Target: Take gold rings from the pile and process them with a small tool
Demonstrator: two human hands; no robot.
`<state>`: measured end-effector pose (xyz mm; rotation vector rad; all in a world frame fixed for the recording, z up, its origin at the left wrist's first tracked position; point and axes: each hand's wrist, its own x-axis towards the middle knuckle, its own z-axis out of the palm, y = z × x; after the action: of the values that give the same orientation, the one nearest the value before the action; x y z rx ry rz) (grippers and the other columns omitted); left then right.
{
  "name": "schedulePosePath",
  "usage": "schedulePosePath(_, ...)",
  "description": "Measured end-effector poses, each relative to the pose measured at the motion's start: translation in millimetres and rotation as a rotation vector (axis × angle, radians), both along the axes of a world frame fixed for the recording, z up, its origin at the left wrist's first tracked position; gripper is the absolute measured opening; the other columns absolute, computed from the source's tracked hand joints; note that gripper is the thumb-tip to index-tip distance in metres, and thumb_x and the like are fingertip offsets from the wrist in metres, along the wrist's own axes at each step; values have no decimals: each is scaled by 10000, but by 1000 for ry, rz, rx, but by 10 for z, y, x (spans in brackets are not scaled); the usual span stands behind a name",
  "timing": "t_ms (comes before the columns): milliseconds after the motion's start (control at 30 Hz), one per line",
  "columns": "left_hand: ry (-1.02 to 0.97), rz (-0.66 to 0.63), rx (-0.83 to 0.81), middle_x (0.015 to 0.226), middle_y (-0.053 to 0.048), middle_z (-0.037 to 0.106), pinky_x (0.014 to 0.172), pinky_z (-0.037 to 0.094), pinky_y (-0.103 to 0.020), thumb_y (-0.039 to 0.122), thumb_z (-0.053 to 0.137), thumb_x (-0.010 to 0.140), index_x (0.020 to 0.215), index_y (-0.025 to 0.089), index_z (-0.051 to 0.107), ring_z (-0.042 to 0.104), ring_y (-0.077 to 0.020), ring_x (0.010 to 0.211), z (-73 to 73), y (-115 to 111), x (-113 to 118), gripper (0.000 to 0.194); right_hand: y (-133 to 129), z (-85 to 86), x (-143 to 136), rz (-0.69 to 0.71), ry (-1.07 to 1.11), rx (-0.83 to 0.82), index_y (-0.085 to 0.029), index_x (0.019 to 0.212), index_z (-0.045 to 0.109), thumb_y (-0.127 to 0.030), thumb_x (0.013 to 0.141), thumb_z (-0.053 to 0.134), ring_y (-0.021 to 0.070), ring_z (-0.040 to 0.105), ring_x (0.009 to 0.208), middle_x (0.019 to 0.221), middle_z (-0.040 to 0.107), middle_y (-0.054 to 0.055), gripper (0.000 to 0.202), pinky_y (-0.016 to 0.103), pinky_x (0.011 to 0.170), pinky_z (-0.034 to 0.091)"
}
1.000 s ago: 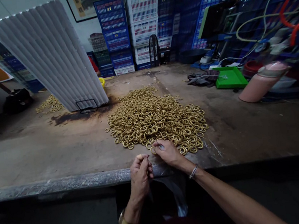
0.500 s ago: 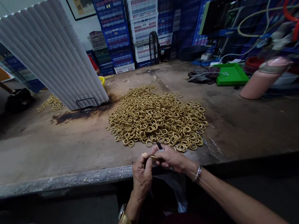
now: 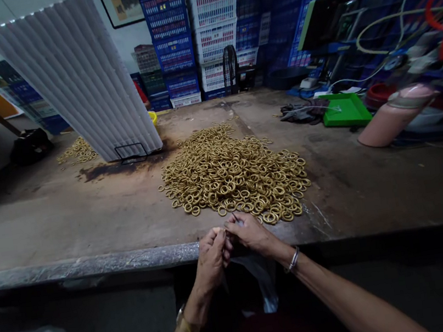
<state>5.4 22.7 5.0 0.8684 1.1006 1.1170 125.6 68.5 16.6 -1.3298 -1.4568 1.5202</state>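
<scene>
A large heap of brass-coloured rings [image 3: 234, 172] lies on the worktable [image 3: 88, 219], just beyond my hands. At the table's front edge my left hand [image 3: 212, 256] is closed, its thumb and fingers pinched together. Half a second ago a ring showed between the hands; now the fingers mostly hide it. My right hand [image 3: 252, 234] meets the left fingertips, closed around a thin dark tool [image 3: 235, 217] whose tip pokes out above the knuckles. What kind of tool it is I cannot make out.
A corrugated white panel [image 3: 76, 82] stands in a black wire holder, with a smaller ring pile [image 3: 78, 151] behind it. To the right are a green tray [image 3: 344, 110], dark gloves [image 3: 300, 112] and a tilted pink bottle [image 3: 391, 118]. Blue crates [image 3: 172, 45] are stacked behind.
My left hand has turned and its fingers have curled further, covering the ring. The dark tool in my right hand has tilted and shows thinner. The view has shifted slightly.
</scene>
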Motion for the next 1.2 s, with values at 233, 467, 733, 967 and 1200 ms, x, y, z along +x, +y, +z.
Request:
schedulePosePath(233, -182, 54, -33, 573, 55, 461, 384, 221, -144, 482, 564, 719, 753, 167, 490, 330, -22, 393, 23, -25, -2, 325, 44, -111, 24, -20, -72, 107, -175, 613, 482, -258, 723, 439, 65, 406, 422, 525, 515, -37, 144, 175, 407, 311)
schedulePosePath(467, -105, 121, 8, 560, 54, 465, 374, 213, -149, 492, 561, 717, 691, 169, 463, 331, -24, 389, -48, 8, -15, 339, -53, -154, 57, 236, -489, 573, -180, 713, 573, -191, 776, 424, 108, 468, 539, 612, 581, 8, 162, 211, 533, 309)
schedulePosePath(733, 3, 84, 88, 512, 55, 445, 384, 241, -157, 465, 551, 740, 642, 159, 471, 333, -31, 395, -16, -27, -46, 330, 9, -148, 71, 372, -619, 558, -178, 749, 591, -169, 763, 423, 113, 490, 573, 652, 607, 10, 169, 208, 537, 281)
schedulePosePath(967, -359, 89, -27, 590, 35, 517, 360, 258, -155, 420, 586, 730, 701, 167, 461, 382, -37, 396, 75, -37, -76, 284, 168, -208, 49, 146, -922, 588, -204, 937, 561, -232, 807, 417, 149, 573, 722, 791, 645, 34, 196, 227, 603, 305)
schedulePosePath(1200, -452, 143, -60, 741, -36, 585, 384, 315, -167, 333, 584, 742, 717, 140, 487, 483, -73, 504, -11, 22, -157, 217, 313, -231, -165, 101, -1095, 580, -200, 961, 493, -311, 848, 390, 184, 595, 773, 874, 643, 63, 189, 253, 621, 316)
